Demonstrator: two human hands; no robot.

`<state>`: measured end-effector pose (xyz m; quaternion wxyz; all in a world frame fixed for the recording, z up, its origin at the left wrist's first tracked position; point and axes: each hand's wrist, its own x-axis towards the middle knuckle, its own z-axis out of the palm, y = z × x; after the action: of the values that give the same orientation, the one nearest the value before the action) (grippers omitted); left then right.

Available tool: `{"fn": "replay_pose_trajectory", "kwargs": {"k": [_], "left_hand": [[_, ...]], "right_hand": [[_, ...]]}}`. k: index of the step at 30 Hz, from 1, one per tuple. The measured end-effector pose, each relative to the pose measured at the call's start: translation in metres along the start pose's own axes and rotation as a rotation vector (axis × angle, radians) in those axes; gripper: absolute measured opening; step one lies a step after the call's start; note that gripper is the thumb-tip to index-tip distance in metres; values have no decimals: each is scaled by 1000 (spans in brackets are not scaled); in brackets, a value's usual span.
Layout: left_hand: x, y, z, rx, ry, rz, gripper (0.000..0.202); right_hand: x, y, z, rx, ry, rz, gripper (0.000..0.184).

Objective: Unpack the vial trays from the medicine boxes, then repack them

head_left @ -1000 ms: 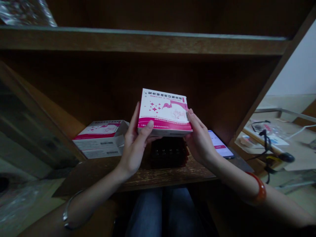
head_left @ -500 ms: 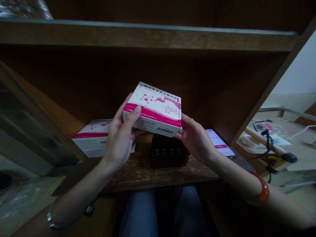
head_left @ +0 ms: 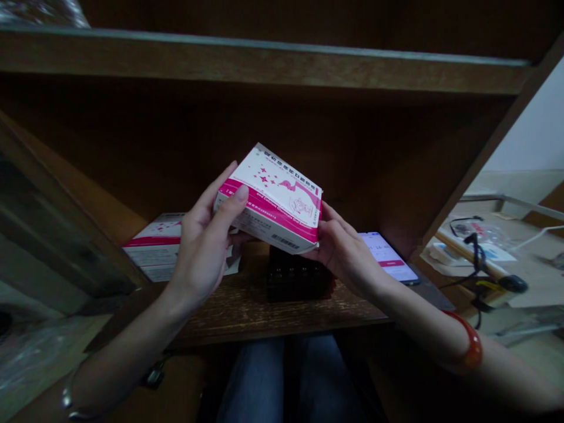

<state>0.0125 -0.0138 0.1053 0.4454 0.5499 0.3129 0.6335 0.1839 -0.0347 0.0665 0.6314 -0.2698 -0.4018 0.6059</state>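
While reaching in from both lower corners with forearms slanting toward the middle, holding a white-and-pink carton (head_left: 277,197) tilted at the centre of the frame. Clasping its left end in the left hand (head_left: 203,235), with thumb laid over the near top edge and other fingers mostly hidden behind and beneath. Bracing its lower right end with the right hand (head_left: 346,241), fingers bent and close together; cannot see the tips clearly. Covering part of a second carton (head_left: 152,255) at left with the left hand, and the left side of a lit phone (head_left: 390,258) with the right. Barely making out a shadowed dark block (head_left: 299,285) below, partly screened by the held carton. Seeing only cut-off portions of clear plastic (head_left: 44,12) at upper left and denim-clad legs (head_left: 258,382) at bottom centre.
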Motion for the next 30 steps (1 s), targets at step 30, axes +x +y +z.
{"fn": "replay_pose_trajectory", "kwargs": {"k": [30], "left_hand": [[8,24,-14,9,85,336,32]], "right_hand": [[14,-25,-26,-62,-156,285,38]]}}
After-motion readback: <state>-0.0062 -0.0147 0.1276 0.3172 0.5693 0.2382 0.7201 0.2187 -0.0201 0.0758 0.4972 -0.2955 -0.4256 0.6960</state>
